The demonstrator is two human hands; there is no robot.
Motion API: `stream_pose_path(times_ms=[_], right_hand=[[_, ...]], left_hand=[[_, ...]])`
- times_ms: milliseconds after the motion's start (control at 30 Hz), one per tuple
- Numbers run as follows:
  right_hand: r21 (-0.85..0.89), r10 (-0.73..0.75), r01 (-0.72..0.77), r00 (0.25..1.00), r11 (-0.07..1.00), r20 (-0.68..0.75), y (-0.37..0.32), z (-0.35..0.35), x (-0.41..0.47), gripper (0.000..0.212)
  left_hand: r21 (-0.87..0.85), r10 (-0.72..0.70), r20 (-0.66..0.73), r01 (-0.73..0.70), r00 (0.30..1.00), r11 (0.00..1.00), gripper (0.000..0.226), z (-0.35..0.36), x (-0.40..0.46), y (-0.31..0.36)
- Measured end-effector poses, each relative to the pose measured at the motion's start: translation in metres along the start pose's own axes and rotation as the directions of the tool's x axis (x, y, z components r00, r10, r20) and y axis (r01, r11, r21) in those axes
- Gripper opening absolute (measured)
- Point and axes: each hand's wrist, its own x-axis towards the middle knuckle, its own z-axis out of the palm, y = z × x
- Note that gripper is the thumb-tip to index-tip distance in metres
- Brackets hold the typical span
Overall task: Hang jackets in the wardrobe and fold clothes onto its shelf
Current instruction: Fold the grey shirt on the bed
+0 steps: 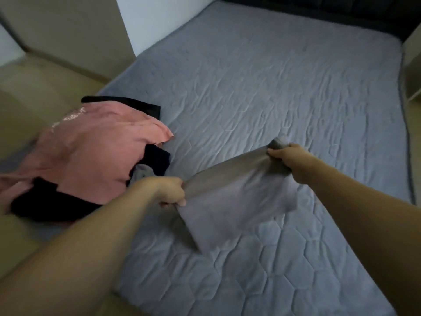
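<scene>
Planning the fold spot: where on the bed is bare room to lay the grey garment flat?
Bare quilted grey mattress cover runs from the taut grey cloth garment, gripped by the left hand and right hand, up to the dark headboard, and right to the bed edge. Crowded at left: pink shirt heaped on black clothes.

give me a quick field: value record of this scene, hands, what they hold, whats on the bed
left hand: left hand grips one end of the grey garment
right hand: right hand grips the other end
garment state: stretched between the hands above the bed, lower part hanging
surface: grey quilted mattress
pile: pink garment lying over black clothes at the left edge of the bed
wardrobe: not in view
</scene>
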Motion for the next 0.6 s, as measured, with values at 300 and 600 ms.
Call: stream_pose_path(times_ms=[300, 600], right_hand=[[-0.328, -0.415, 0.549, 0.819, 0.769, 0.397, -0.348, -0.022, -0.241, 0.014], [0.074, -0.737, 0.746, 0.630, 0.662, 0.245, -0.613, 0.113, -0.421, 0.038]], left_hand=[[-0.247, 0.012, -0.477, -0.147, 0.879, 0.958, 0.022, -0.251, -0.385, -0.040], [-0.579, -0.312, -0.791, -0.478, 0.526, 0.661, 0.010, -0.408, -0.631, -0.203]])
